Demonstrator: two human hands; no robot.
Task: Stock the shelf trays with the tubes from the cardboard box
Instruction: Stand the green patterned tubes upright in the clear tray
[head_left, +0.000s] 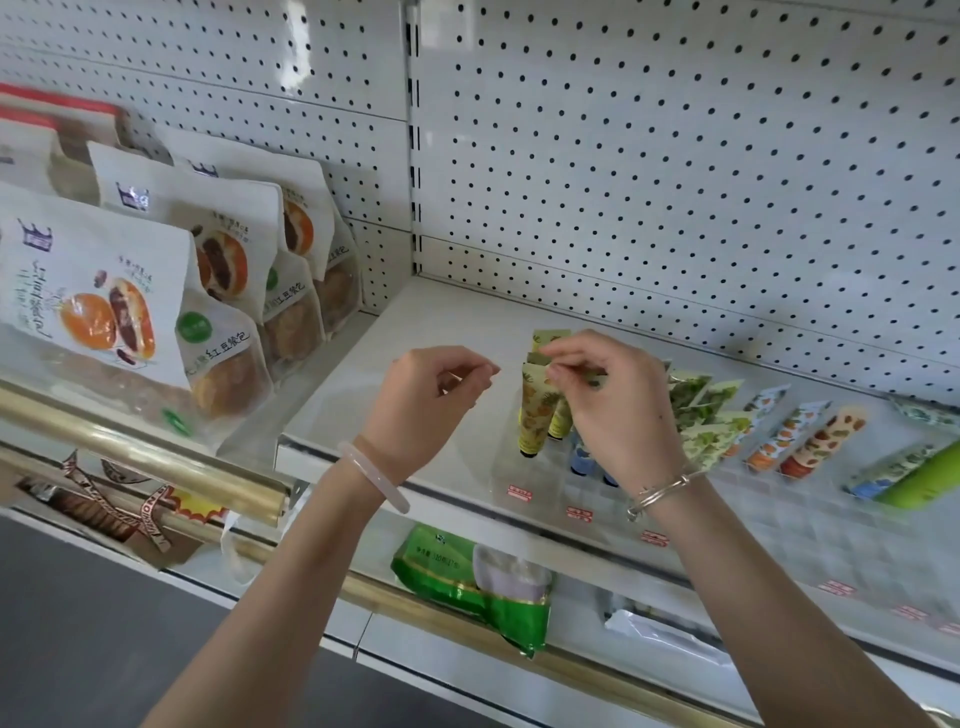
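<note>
Yellow patterned tubes (535, 410) stand cap-down in a clear shelf tray (524, 483) on the white shelf (415, 332). My right hand (613, 405) is over them and pinches the crimped top of a tube (589, 375) behind the front yellow one. My left hand (431, 400) hovers to the left of the tubes, fingers loosely curled and holding nothing. More tubes, green leafy (701, 410) and orange-printed (800, 436), lie leaning in the tray to the right. The cardboard box is out of view.
Bread bags (130, 312) lean on the shelf at left behind a gold rail (156, 457). A green packet (467, 582) lies on the shelf below. White pegboard (675, 156) backs the shelf. Red price tags (579, 514) line the tray front.
</note>
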